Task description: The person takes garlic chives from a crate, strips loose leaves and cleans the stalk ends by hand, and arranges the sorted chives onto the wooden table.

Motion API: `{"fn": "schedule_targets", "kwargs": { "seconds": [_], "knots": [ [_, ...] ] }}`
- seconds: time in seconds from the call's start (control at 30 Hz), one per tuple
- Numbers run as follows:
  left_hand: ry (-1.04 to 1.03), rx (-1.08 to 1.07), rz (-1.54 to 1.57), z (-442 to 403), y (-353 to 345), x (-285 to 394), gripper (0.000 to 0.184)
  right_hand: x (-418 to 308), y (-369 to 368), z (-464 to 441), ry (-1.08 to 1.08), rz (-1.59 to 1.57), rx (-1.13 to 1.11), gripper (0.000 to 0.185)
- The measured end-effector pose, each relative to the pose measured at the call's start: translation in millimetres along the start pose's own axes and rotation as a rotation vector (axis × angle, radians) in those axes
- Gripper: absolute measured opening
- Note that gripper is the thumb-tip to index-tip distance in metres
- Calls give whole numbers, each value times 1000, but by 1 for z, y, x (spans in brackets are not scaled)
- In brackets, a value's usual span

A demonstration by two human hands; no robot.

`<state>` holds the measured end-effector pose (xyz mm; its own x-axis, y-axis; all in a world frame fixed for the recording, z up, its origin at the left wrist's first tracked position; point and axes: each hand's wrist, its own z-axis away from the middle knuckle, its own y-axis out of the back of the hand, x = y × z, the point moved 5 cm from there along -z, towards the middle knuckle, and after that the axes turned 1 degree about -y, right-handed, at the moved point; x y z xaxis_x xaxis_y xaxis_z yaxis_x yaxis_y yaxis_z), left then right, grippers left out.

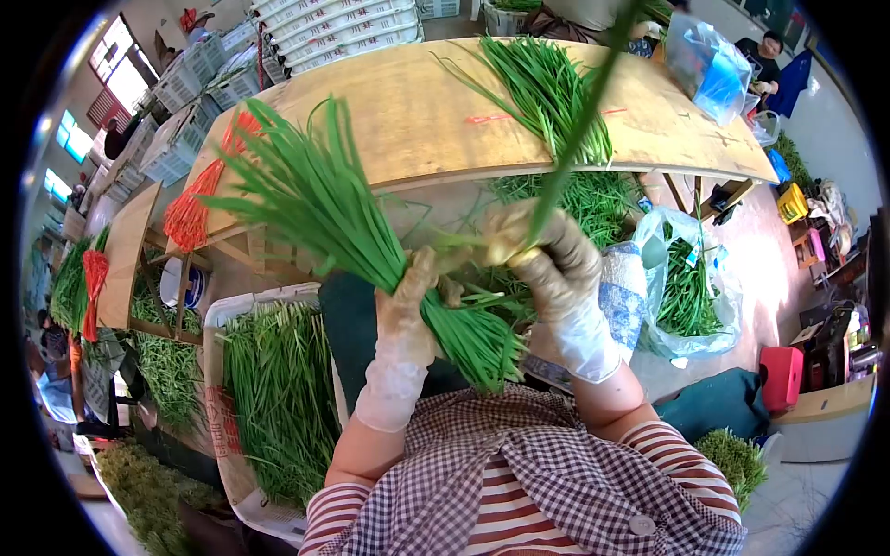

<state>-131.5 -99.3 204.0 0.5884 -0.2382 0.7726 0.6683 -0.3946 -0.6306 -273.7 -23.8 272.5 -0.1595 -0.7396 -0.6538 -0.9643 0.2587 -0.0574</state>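
Note:
A thick bundle of long green leaves (357,218) is gripped in my left hand (408,301), slanting from upper left to lower right above my lap. My right hand (552,269), beside it on the right, pinches a few leaf strands (579,120) that rise toward the camera, blurred. Both hands wear dirty, pale gloves. Further back, a pile of the same leaves (547,88) lies on the wooden table (389,102), with a red tie near it. Bunches of red ties (193,211) hang over the table's left edge.
To the left stands a crate of leaves (278,398). A clear bag of greens (691,287) is on the floor at right, near a red box (781,378). White crates (338,32) are stacked behind the table. Another person (765,65) is at the far right.

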Motion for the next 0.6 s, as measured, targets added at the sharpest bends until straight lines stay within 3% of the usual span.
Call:
{"fn": "schedule_targets", "kwargs": {
  "seconds": [0.03, 0.07, 0.13, 0.17, 0.2, 0.23, 0.27, 0.3, 0.37, 0.4, 0.5, 0.53, 0.57, 0.6],
  "knots": [
    [-7, -80, 67, -4, -1, -1, 21, -8, -10, 2, -185, -24, -75, 11],
    [8, 70, 94, -9, 1, 5, 19, -8, -9, 6, -152, 284, -159, 11],
    [52, 380, 141, -12, 3, 19, 18, -11, -18, 8, -90, 340, -291, 14],
    [-8, 58, 260, -23, 15, 20, 15, -12, -16, 12, -168, 340, -269, 13],
    [-79, 95, 196, -26, 23, 30, 16, -12, -11, 15, -237, 342, -248, 13],
    [-152, 130, 131, -30, 28, 39, 17, -6, 3, 25, -459, 203, -148, 10],
    [-226, 163, 66, -33, 34, 49, 18, -4, 20, 33, -590, 317, -17, 10],
    [-246, 231, -13, -36, 43, 56, 22, 2, 38, 34, -605, 682, -121, 13],
    [-350, 157, -109, -32, 38, 65, 24, 8, 50, 33, -678, 935, -128, 16],
    [-403, 103, -153, -31, 31, 68, 25, 9, 46, 30, -729, 823, -19, 17],
    [-285, 37, -192, -33, 19, 47, 30, 9, 0, -4, -577, 713, -173, 20],
    [-273, -11, -199, -36, 18, 41, 31, 8, -18, -11, -489, 629, -318, 22],
    [-133, -14, -232, -39, 19, 32, 29, 19, -27, -12, -762, 468, -298, 23],
    [-129, -19, -132, -45, 25, 29, 28, 28, -32, -9, -1025, 289, -274, 25]
  ]
}}
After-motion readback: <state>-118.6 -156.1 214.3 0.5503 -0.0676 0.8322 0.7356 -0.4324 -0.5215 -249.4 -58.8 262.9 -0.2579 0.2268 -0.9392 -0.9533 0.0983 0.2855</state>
